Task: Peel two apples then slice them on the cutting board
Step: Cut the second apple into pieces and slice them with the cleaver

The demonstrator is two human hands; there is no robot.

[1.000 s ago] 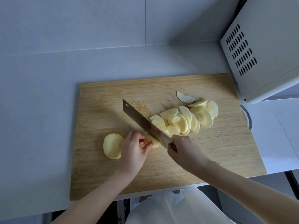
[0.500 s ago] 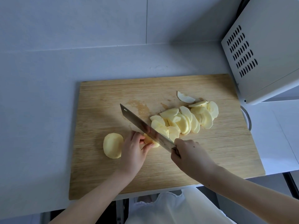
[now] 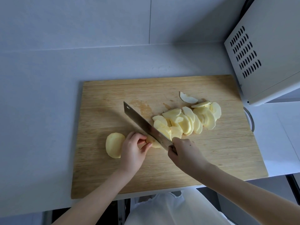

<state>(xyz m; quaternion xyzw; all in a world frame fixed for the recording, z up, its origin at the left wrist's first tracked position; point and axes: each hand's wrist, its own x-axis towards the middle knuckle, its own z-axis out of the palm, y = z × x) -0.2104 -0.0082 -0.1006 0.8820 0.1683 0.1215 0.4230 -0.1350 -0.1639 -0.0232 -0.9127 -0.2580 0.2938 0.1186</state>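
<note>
On my feed the handle of the cleaver (image 3: 142, 123) is wholly hidden inside the right hand (image 3: 183, 153), which is clenched around it; the blade runs from that hand far and left across the cutting board (image 3: 211, 159), and its near stretch covers part of the small apple piece (image 3: 153, 142), so I cannot see how deep the edge sits; the left hand (image 3: 133, 148) pinches that piece with curled fingers and thumb, hiding its left end, and overlaps the right edge of the peeled apple half (image 3: 113, 145) lying beside it at the board's left side; the fanned apple slices (image 3: 186, 120) lie right of the blade, toward the board's far right; a white vented appliance (image 3: 267, 54) is cut off by the right frame edge; both forearms run out at the bottom. Against half a second ago, the right hand sits slightly farther and more to the left, and the blade tip with it; the left fingers look perhaps more tightly tucked, though the change is small; the half and the slices lie where they were.
</note>
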